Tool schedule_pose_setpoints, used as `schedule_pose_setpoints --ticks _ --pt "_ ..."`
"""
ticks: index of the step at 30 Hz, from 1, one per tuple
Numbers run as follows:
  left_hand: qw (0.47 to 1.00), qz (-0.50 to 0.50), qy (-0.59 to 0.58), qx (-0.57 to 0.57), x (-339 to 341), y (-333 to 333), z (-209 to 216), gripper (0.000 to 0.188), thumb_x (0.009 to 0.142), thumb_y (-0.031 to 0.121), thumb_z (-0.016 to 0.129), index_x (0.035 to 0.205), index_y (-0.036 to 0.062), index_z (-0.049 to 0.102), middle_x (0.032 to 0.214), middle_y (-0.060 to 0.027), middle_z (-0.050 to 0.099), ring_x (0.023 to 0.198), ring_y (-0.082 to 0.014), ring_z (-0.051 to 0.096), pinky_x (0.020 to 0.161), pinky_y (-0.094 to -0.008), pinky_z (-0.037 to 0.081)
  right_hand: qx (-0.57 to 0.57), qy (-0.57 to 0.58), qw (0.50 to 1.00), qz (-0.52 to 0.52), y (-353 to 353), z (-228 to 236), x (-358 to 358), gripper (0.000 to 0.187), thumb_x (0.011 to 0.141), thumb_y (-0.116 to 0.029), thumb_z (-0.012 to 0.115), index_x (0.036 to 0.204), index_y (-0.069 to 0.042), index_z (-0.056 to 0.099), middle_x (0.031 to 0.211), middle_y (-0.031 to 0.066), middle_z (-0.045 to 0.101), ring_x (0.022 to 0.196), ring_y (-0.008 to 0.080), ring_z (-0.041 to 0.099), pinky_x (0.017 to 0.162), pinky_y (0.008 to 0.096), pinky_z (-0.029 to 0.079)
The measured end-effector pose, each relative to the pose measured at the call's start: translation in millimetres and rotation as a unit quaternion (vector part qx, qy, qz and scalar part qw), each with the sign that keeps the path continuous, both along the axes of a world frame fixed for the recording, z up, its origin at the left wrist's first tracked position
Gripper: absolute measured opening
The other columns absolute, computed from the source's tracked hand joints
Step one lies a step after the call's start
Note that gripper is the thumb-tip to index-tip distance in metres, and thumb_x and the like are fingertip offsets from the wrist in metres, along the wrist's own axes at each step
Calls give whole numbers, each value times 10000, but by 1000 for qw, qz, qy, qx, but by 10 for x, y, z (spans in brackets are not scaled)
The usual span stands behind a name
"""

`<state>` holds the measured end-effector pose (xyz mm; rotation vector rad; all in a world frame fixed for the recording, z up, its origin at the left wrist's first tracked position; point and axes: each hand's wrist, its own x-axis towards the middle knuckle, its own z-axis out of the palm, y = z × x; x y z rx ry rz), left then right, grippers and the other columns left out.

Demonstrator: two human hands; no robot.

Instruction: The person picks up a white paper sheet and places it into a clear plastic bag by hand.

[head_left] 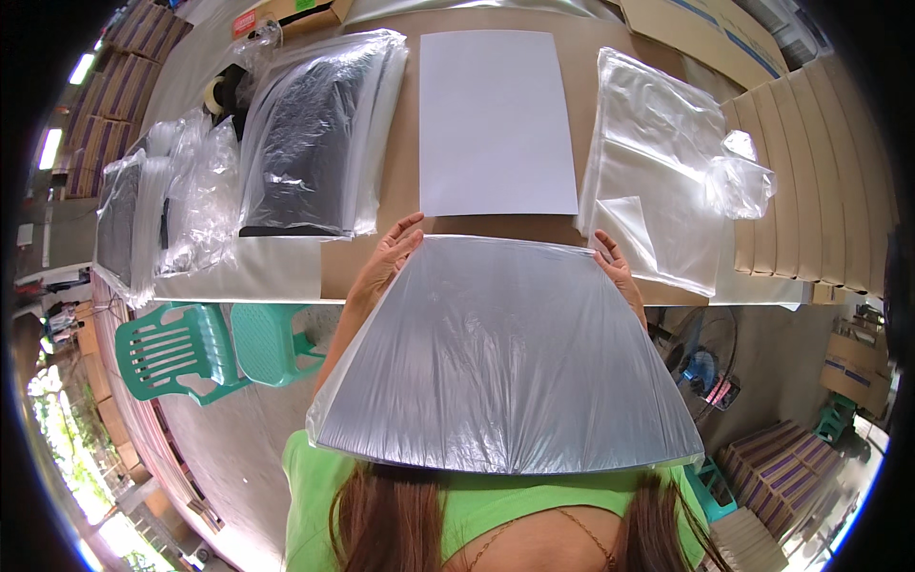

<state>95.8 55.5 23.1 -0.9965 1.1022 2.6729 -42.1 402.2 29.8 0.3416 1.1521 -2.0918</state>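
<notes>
Between my hands I hold a flat grey panel in a clear plastic bag (505, 353), tilted toward my chest. My left hand (389, 255) pinches its far left corner. At the far right corner my right hand (618, 269) grips with thumb and fingers. The film is wrinkled and drawn in creases along the near edge. Just beyond the far edge, a white rectangular sheet (498, 124) lies flat on the brown table surface (381, 276). The lower parts of both forearms are hidden behind the bagged panel.
Left on the table are a stack of bagged dark panels (310, 143), more bagged pieces (181, 200) and a tape roll (217, 95). Right are clear plastic bags (658, 162), crumpled film (742, 181) and a row of cardboard (810, 181). Green chairs (181, 353) and a fan (705, 362) stand below.
</notes>
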Motion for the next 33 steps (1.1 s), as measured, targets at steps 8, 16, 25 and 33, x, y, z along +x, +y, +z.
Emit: schedule_pose_setpoints --ticks 8,16,25,33 --pt "963 2 26 -270 7 69 -318 359 828 88 659 1160 44 529 919 -9 588 826 -56 554 697 -209 474 225 289 929 46 50 -544 -83 258 858 -30 585 1110 -78 569 848 -21 560 759 43 508 693 178 416" --pt "781 -48 50 -621 10 93 -394 316 798 53 613 1110 91 578 999 -60 577 862 -165 583 774 -262 466 469 499 722 96 26 -645 -47 284 750 -11 621 1024 -84 624 1064 65 521 916 151 500 763 247 419" --pt "805 -116 233 -533 79 121 25 305 777 195 619 1043 46 611 983 -90 578 952 -227 561 884 -322 411 381 600 689 143 -31 -257 24 308 724 -53 601 1028 -90 636 1003 82 578 978 215 497 814 321 427" --pt "909 113 81 -392 28 32 -62 237 920 330 532 918 93 543 850 67 465 800 -34 389 693 -210 306 307 509 797 107 -584 73 130 103 862 -64 566 933 7 587 751 105 579 693 191 546 659 296 440"
